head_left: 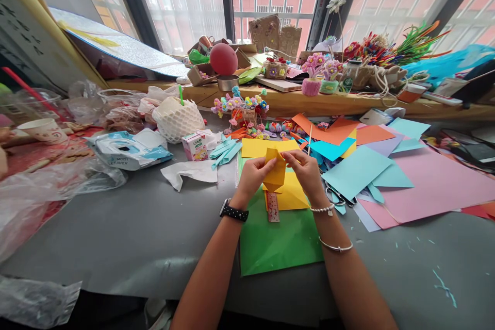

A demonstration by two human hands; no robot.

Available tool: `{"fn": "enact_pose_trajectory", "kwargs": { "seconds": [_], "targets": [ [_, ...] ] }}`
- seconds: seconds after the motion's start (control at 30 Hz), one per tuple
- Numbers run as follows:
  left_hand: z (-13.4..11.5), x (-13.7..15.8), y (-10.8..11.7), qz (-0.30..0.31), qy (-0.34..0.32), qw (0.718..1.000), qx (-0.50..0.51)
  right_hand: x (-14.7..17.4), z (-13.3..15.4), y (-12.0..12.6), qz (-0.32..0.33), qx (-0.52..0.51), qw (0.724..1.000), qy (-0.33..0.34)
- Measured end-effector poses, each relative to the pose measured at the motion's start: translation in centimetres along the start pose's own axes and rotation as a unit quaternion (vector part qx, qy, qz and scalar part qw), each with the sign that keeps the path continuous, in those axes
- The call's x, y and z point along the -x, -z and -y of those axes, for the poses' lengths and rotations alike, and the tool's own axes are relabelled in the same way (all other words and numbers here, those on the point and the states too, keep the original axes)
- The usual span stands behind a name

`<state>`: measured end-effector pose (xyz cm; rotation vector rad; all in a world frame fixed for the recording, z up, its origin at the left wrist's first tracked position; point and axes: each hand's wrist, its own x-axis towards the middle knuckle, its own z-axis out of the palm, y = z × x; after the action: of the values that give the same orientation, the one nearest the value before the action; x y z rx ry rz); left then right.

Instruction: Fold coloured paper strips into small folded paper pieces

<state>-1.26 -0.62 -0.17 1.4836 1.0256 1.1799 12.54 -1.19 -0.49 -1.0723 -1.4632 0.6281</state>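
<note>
A small folded piece of yellow paper is held up above the table between my hands. My left hand pinches it along its left side, thumb in front. At its upper right edge my right hand is closed, fingertips against the paper. Beneath lie more yellow paper, a short patterned ruler and a green sheet. Another yellow strip rests just behind my left hand. Scissors lie to the right, partly under light blue paper.
Pink paper and orange sheets spread over the right side. On the left are a wet-wipes pack, a tissue, a netted white fruit and a paper cup. Craft flowers stand near the wooden ledge.
</note>
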Motion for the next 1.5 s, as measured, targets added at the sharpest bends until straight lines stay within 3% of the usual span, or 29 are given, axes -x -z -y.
{"fn": "enact_pose_trajectory", "kwargs": {
  "seconds": [0.23,0.83,0.93,1.03,1.1,1.2,1.3,1.37,1.5],
  "targets": [
    [-0.1,0.0,-0.1,0.024,-0.013,0.999,-0.045,-0.2,-0.6,0.2,0.016,-0.029,0.998,-0.050],
    [0.0,-0.1,-0.1,0.036,0.007,0.999,-0.029,-0.3,-0.3,0.6,0.039,-0.013,0.998,-0.047],
    [0.1,-0.2,-0.1,0.038,-0.005,0.998,-0.055,-0.3,-0.4,0.7,0.048,-0.003,0.998,-0.047],
    [0.3,-0.1,-0.1,0.027,-0.060,0.987,-0.147,-0.4,-0.8,0.8,0.054,0.009,0.997,-0.051],
    [0.5,0.0,-0.1,0.003,-0.121,0.955,-0.273,-0.5,-1.2,0.8,0.059,0.030,0.996,-0.054],
    [0.7,0.2,-0.3,-0.003,-0.198,0.854,-0.482,-0.5,-1.7,0.6,0.061,0.081,0.994,-0.049],
    [0.7,0.3,-0.6,0.022,-0.243,0.760,-0.603,-0.5,-1.9,0.3,0.061,0.114,0.991,-0.041],
    [0.6,0.4,-0.7,0.027,-0.254,0.729,-0.635,-0.5,-1.9,0.3,0.062,0.133,0.988,-0.037],
    [0.5,0.5,-0.7,0.015,-0.262,0.709,-0.654,-0.5,-1.7,0.3,0.069,0.155,0.985,-0.034]
  ]
}}
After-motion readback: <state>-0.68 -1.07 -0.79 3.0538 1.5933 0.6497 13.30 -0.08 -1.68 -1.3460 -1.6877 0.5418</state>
